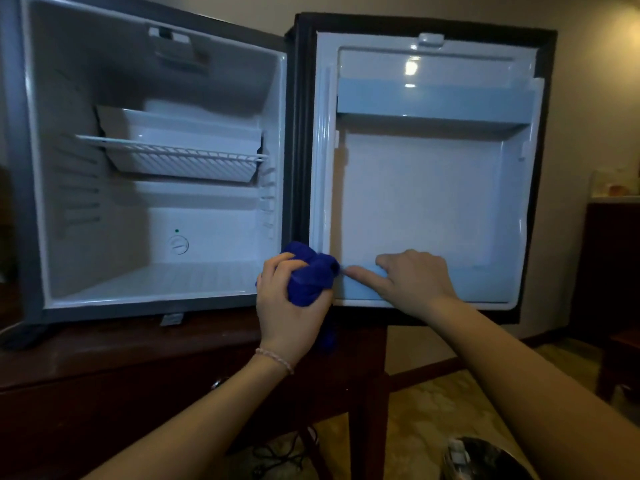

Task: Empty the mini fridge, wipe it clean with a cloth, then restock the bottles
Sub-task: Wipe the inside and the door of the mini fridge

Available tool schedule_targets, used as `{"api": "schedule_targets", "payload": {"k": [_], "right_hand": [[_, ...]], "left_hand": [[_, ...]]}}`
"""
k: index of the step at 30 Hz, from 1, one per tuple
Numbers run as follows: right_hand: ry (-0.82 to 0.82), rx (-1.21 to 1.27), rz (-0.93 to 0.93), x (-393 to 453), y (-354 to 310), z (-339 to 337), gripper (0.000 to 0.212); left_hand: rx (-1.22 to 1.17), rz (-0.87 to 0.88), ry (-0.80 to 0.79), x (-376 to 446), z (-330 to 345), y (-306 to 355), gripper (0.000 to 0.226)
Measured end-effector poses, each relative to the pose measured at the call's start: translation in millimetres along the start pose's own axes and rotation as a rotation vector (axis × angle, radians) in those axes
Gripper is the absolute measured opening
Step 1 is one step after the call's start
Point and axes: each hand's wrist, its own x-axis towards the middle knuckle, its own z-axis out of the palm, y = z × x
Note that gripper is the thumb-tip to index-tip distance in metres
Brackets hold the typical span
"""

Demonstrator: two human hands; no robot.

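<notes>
The mini fridge [38,168] stands open on a dark wooden table, its white inside bare of bottles; only a wire shelf [173,150] with a white tray on it sits inside. The door [426,202] is swung fully open to the right. My left hand [287,299] is closed around a bunched blue cloth [311,275] at the door's lower hinge edge. My right hand [412,278] rests with fingers spread on the lower door shelf [485,289], index finger pointing left toward the cloth. No bottles are in view.
The dark wooden table [121,358] carries the fridge; its right edge ends under the door. An upper door shelf [433,98] spans the door. Black cables [277,455] lie on the patterned floor. A dark round object [485,459] sits at bottom right. Dark furniture [613,265] stands at right.
</notes>
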Motion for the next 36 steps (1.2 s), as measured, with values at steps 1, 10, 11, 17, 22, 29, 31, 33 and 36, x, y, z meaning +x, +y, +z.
{"api": "schedule_targets", "payload": {"k": [1,10,11,17,22,29,31,33,36], "right_hand": [[-0.01,0.003,-0.001,0,0,-1,0.086],[0.024,-0.039,-0.023,0,1,2,0.085],[0.025,-0.038,-0.021,0,2,3,0.087],[0.059,-0.022,-0.016,0,2,7,0.087],[0.062,-0.037,-0.002,-1,0,6,0.094],[-0.006,-0.02,0.011,0,-4,-2,0.087],[-0.009,-0.014,0.025,-1,-5,-1,0.084],[0.001,-0.005,0.04,-1,-5,0,0.081],[0.017,0.001,0.059,-3,-6,0,0.081]], "left_hand": [[-0.009,0.006,0.012,8,0,3,0.032],[-0.019,0.097,0.083,191,18,83,0.036],[-0.012,0.099,0.09,209,21,90,0.035],[0.003,0.161,0.133,226,29,80,0.03],[0.001,0.196,0.128,189,25,65,0.029],[0.077,0.139,0.019,91,9,27,0.034],[0.088,0.14,-0.007,55,4,9,0.036],[0.094,0.145,-0.023,26,1,-6,0.036],[0.099,0.117,-0.042,13,1,-8,0.036]]}}
